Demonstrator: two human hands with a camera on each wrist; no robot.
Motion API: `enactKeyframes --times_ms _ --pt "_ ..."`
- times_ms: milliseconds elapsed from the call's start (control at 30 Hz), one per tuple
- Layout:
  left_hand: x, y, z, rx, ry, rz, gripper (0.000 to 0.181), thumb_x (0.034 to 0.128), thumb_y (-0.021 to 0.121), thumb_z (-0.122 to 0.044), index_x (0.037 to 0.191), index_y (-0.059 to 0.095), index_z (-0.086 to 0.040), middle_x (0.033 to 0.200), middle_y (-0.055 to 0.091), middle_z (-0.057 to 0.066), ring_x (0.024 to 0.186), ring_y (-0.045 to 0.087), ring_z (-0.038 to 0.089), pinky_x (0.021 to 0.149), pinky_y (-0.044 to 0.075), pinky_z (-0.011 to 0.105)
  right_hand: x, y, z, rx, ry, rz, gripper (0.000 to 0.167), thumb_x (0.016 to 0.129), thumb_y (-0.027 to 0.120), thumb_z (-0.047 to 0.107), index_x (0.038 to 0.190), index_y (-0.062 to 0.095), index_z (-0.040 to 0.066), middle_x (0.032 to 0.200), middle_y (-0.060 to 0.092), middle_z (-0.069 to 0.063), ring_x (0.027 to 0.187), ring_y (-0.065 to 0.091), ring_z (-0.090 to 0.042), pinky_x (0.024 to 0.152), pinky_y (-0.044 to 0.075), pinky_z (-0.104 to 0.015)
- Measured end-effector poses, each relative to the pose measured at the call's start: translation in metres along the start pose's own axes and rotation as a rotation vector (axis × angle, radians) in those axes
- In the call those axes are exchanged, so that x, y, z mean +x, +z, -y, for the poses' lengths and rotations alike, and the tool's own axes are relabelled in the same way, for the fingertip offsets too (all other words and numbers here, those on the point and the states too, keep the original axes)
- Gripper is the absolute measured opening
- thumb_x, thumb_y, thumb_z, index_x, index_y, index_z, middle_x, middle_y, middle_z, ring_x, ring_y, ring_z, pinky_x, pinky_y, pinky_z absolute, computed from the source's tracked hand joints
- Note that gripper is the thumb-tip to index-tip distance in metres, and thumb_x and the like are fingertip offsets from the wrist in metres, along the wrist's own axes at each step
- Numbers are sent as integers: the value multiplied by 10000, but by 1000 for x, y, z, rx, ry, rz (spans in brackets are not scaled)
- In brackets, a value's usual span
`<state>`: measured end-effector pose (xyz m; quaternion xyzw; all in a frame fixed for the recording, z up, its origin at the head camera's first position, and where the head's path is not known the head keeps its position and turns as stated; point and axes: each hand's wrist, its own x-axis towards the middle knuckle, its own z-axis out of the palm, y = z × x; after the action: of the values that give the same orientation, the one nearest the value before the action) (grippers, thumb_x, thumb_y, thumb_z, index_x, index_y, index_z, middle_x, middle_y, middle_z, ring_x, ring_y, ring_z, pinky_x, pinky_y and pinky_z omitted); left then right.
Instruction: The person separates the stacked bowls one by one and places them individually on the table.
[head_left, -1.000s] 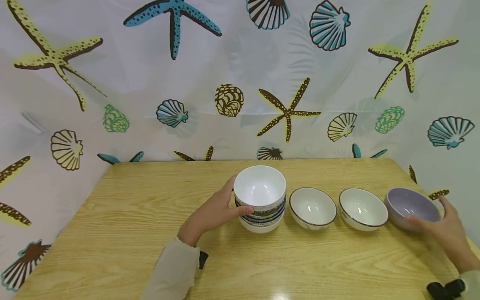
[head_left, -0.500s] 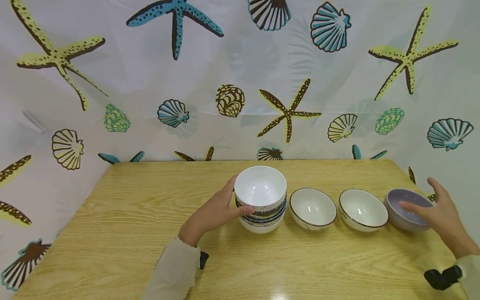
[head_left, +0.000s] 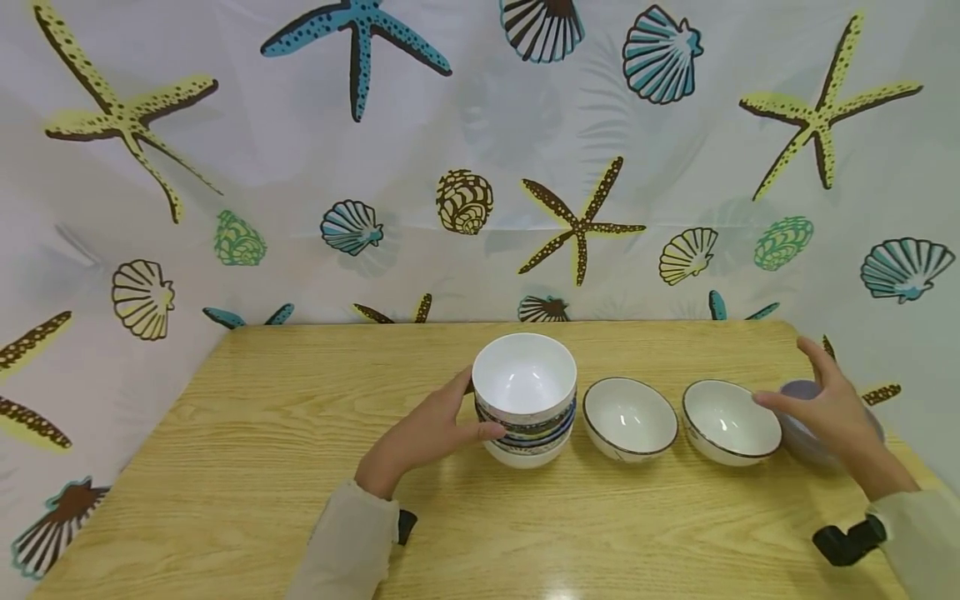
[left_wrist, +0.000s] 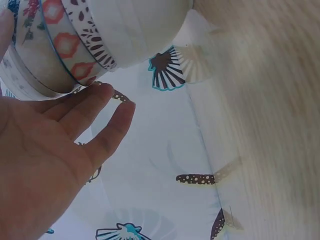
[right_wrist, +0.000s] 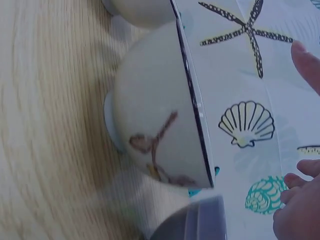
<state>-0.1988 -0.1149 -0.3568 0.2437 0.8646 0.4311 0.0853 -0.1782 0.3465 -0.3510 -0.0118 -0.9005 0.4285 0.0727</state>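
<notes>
We hold a stack of bowls (head_left: 536,429) in our left hand (head_left: 431,433) while our right hand (head_left: 831,417) spreads over the right side of the frame.
Just right of centre, the left thumb lies across the front of the stack and the fingers reach round its left side, so that grip is clamped on it; a plain white bowl (head_left: 523,375) sits uppermost. Our right thumb and fingers stand apart, holding nothing, in front of a purple bowl (head_left: 799,390) and by the rim of a dark-rimmed pale bowl (head_left: 727,417). A second pale bowl (head_left: 628,417) sits between that one and the stack. All rest on a wooden table (head_left: 285,450), with a shell-and-starfish cloth (head_left: 405,158) filling the top.
</notes>
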Motion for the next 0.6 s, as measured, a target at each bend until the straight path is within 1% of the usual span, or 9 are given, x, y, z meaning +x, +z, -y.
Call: enactKeyframes --times_ms 100,233,367,533,600 --pt "-3 1 3 -3 5 5 981 822 708 -461 1538 121 -139 1532 319 82 1410 314 293 1109 307 545 2 8 8 37 -20 31 1040 865 705 286 1535 -74 127 1586 -108 -169 1423 -110 -455 1069 56 -714" --pt "-3 1 3 15 13 -3 965 828 700 -468 1533 144 -112 1507 360 97 1396 338 300 1104 316 542 5 17 21 75 -27 55 1051 855 718 260 1537 -71 131 1593 -102 -144 1431 -134 -424 1084 24 -700" --pt "-3 2 3 25 26 1 948 843 684 -462 1531 144 -96 1500 371 109 1388 353 304 1105 320 534 5 24 32 90 -39 90 1041 858 717 259 1541 -62 161 1600 -96 -116 1438 -133 -409 1072 45 -716" --pt "-2 3 6 2 34 8 936 858 667 -454 1535 125 -101 1515 350 104 1391 350 298 1110 317 527 6 35 42 118 -83 131 1020 860 714 243 1545 -39 183 1607 -71 -84 1451 -117 -382 1086 46 -703" --pt "-2 4 7 -6 36 7 935 859 666 -454 1535 124 -102 1514 351 103 1391 351 298 1109 317 528 7 39 45 135 -87 144 1024 851 723 239 1547 -26 192 1608 -70 -73 1455 -114 -371 1092 49 -696"
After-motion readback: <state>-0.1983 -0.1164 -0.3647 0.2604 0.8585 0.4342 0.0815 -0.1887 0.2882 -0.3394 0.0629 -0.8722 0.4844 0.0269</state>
